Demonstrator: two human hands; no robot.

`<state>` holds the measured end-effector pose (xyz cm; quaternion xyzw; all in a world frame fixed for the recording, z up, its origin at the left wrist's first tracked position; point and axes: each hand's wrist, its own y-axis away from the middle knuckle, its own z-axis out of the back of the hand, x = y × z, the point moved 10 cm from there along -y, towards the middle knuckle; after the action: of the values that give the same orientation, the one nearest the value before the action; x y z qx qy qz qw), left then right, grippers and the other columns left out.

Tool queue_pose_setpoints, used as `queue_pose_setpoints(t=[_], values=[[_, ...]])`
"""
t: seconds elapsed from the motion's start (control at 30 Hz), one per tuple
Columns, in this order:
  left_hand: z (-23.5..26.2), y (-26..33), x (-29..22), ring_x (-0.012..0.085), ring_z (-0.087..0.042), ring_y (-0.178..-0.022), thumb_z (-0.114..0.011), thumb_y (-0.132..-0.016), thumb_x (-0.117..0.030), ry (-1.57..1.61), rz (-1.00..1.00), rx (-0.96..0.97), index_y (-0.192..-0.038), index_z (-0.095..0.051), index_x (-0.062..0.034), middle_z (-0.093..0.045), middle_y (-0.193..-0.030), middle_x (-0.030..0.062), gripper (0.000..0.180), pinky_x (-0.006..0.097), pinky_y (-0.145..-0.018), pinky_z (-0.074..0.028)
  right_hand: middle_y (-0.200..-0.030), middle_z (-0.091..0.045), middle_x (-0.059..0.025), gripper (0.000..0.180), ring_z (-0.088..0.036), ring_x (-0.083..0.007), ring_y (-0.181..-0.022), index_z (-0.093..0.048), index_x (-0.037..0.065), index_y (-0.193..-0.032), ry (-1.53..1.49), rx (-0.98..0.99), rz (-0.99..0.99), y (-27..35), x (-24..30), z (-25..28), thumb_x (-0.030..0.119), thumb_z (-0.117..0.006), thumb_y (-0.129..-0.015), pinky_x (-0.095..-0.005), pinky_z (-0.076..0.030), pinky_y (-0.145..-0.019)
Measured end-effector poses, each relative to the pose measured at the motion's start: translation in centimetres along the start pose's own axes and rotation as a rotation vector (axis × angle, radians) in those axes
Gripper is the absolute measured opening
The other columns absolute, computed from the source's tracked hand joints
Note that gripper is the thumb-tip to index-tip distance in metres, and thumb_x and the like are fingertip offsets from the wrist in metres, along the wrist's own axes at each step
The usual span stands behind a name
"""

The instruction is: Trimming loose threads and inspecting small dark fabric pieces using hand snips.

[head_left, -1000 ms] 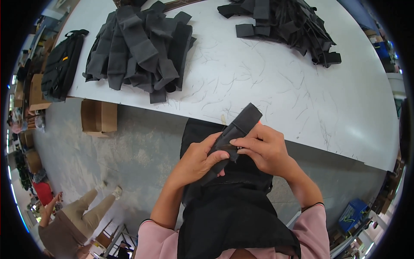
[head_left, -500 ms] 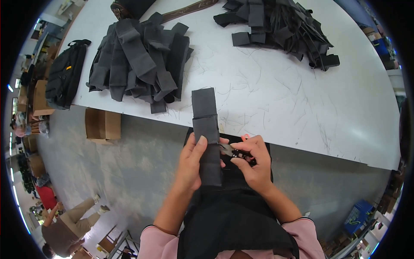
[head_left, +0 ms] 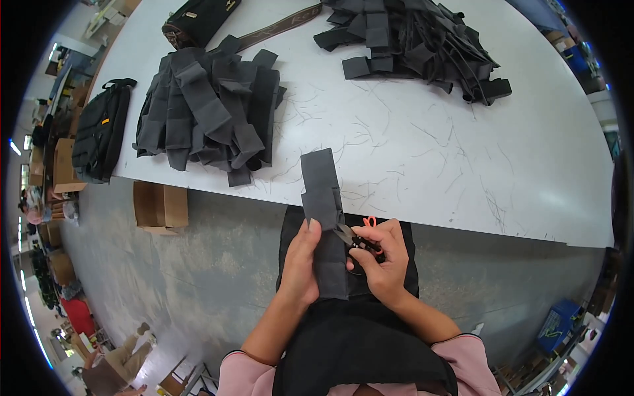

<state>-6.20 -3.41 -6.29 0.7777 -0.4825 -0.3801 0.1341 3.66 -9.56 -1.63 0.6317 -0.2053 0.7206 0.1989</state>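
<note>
My left hand point(head_left: 303, 264) grips a dark grey fabric strip point(head_left: 320, 175) by its left edge, thumb on top and the other fingers mostly hidden beneath. The strip has folded sections and stands lengthwise in front of me, its far end over the table edge. In my right hand point(head_left: 385, 257) is a pair of small thread snips point(head_left: 362, 244), black with an orange-red loop. Their metal blades touch the strip's right edge near a fold; whether a thread lies between them is too small to tell.
On the white table point(head_left: 422, 171) lie a heap of grey strips point(head_left: 205, 112) at left, another heap point(head_left: 422, 46) at far right, and scattered thread ends. A black backpack point(head_left: 102, 132), black pouch point(head_left: 198, 23) and brown strap point(head_left: 281, 26) are farther left. A cardboard box point(head_left: 160, 206) stands below.
The strip and both hands sit slightly lower in the picture, and the snips' blades are at a fold on the strip's right edge. My view has shifted a little; the person at lower left has moved.
</note>
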Motion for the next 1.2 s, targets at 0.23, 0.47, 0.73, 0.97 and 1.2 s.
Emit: queue_pose_setpoints(t=[0.23,0.47,0.73,0.97,1.2], values=[[-0.1,0.2,0.6,0.0199,-0.061,-0.069,-0.040,-0.097,-0.038,-0.019,0.042,0.006,-0.115,-0.045,-0.0048,-0.059,-0.096,0.0115,0.038,0.031,-0.059,-0.053,-0.093,-0.040,-0.0066,0.024,-0.056,-0.0119,-0.062,-0.058,-0.004,-0.103,-0.184,-0.028,-0.048,0.0,-0.2,-0.3,-0.009,-0.061,-0.079,-0.0212,-0.047,-0.052],[-0.1,0.3,1.2,0.0228,-0.061,-0.068,-0.037,-0.097,-0.040,-0.005,0.054,-0.027,-0.105,-0.055,0.0015,-0.063,-0.090,0.0128,0.046,0.032,-0.058,-0.052,-0.090,-0.042,-0.0057,0.024,-0.057,-0.0111,-0.060,-0.061,-0.003,-0.102,-0.147,-0.092,-0.039,0.5,0.0,0.3,-0.008,-0.061,-0.079,-0.0192,-0.044,-0.050],[0.0,0.1,0.5,0.0194,-0.062,-0.072,-0.043,-0.096,-0.034,-0.007,-0.022,-0.034,-0.113,-0.045,-0.0052,-0.060,-0.095,0.0111,0.033,0.030,-0.063,-0.053,-0.089,-0.045,-0.0053,0.023,-0.058,-0.0111,-0.063,-0.060,-0.002,-0.101,-0.164,-0.101,-0.070,0.6,-0.6,0.7,-0.008,-0.060,-0.079,-0.0187,-0.043,-0.050],[0.5,-1.4,-2.6,0.0196,-0.061,-0.087,-0.044,-0.095,-0.035,-0.121,-0.133,-0.039,-0.119,-0.039,-0.0066,-0.058,-0.104,0.0136,0.037,0.034,-0.072,-0.054,-0.080,-0.048,-0.0031,0.025,-0.051,-0.0090,-0.066,-0.062,0.001,-0.098,-0.102,0.017,-0.208,-0.6,-1.0,1.5,-0.003,-0.065,-0.073,-0.0192,-0.038,-0.058],[1.6,-2.2,-3.7,0.0182,-0.059,-0.086,-0.043,-0.096,-0.036,-0.084,-0.120,-0.056,-0.117,-0.037,-0.0082,-0.056,-0.105,0.0128,0.036,0.035,-0.071,-0.054,-0.077,-0.047,-0.0061,0.027,-0.049,-0.0148,-0.063,-0.064,0.004,-0.095,0.265,0.213,0.033,1.6,1.5,0.1,0.001,-0.070,-0.068,-0.0243,-0.039,-0.054]])
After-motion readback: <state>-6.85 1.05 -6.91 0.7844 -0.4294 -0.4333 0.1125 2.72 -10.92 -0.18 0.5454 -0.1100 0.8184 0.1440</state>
